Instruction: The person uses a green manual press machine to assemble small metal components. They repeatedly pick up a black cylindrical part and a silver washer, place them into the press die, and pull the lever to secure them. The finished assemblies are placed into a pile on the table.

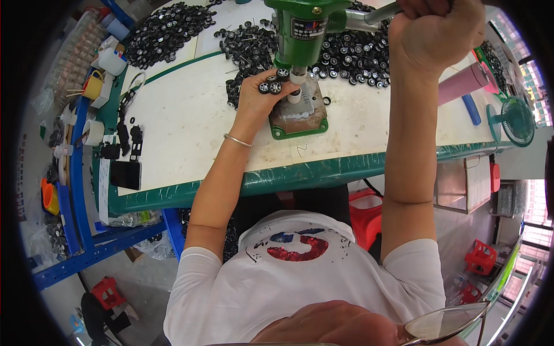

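A green hand press (297,43) stands at the far middle of the table. My left hand (254,101) is closed on several small black toy wheels (275,87) with silver spokes, right beside the press ram. Under the ram, a small white fixture (294,97) stands on the press base (306,124); one dark wheel sits at its top near my fingertips, and whether they touch it I cannot tell. Raised at the far right, my right hand (435,34) is wrapped round the metal press lever (382,12); the top of this hand is cut off by the picture's edge.
Heaps of black wheels (167,34) lie behind and left of the press, with more wheels (352,57) to its right. A phone (125,175) and black parts (136,143) lie at left. At right stand a pink tumbler (461,83) and a small green fan (516,121).
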A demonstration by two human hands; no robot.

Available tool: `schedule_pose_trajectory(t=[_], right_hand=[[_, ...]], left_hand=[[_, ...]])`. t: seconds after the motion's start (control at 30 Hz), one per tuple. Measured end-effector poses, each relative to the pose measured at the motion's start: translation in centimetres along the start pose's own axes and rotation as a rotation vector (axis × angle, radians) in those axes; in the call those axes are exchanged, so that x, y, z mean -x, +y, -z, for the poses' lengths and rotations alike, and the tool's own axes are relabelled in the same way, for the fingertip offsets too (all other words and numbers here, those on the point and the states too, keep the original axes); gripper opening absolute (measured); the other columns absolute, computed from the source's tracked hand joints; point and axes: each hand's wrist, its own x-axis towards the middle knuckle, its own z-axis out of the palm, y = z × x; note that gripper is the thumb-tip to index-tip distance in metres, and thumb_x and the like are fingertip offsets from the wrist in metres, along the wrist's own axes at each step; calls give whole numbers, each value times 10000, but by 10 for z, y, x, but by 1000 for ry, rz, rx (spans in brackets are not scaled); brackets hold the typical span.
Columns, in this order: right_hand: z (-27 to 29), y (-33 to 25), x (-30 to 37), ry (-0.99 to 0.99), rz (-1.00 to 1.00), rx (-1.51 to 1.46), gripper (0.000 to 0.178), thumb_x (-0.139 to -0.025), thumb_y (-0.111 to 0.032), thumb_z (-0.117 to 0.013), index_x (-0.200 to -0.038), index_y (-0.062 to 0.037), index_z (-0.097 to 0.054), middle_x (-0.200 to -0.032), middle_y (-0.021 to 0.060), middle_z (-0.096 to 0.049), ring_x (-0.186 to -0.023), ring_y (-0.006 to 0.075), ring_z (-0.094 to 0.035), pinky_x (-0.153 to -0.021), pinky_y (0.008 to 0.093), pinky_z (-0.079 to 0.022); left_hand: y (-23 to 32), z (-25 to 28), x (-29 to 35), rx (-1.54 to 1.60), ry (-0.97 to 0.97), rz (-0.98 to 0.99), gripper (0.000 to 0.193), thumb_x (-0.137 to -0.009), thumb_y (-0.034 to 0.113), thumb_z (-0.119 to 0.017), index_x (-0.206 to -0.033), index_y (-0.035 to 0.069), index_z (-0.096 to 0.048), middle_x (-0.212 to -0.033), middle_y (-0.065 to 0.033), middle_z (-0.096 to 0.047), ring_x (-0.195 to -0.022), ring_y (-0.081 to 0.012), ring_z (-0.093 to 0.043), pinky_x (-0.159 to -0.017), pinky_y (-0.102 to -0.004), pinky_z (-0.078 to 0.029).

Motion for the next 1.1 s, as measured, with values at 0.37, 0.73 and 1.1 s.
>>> schedule_pose_trajectory(t=[0.37, 0.73, 1.1], right_hand=[[23, 90, -57, 7, -762, 15, 244, -932, -288, -587, -758, -128, -524, -561, -89, -328, -412, 34, -278, -361, 195, -205], [79, 57, 57, 42, -854, 509, 226, -916, -260, -564, -960, -58, -654, -819, 22, -630, -666, 108, -584, -597, 244, -459], [109, 81, 188, -738, -609, 1179, 154, -849, -198, -635, -974, -115, -670, -904, 83, -583, -800, 290, -632, -677, 396, -502]], left_hand=[[28, 11, 10, 107, 21, 241, 286, -788, 134, -766, -1020, 29, -636, -825, -43, -692, -690, -73, -585, -550, -214, -390], [6, 88, 59, -583, -164, -27, 196, -757, 7, -707, -951, 16, -688, -810, -40, -624, -749, -149, -582, -734, -266, -464], [-9, 72, 48, -497, -24, -63, 144, -737, 70, -740, -846, 9, -668, -761, -57, -634, -640, -186, -580, -604, -282, -453]])
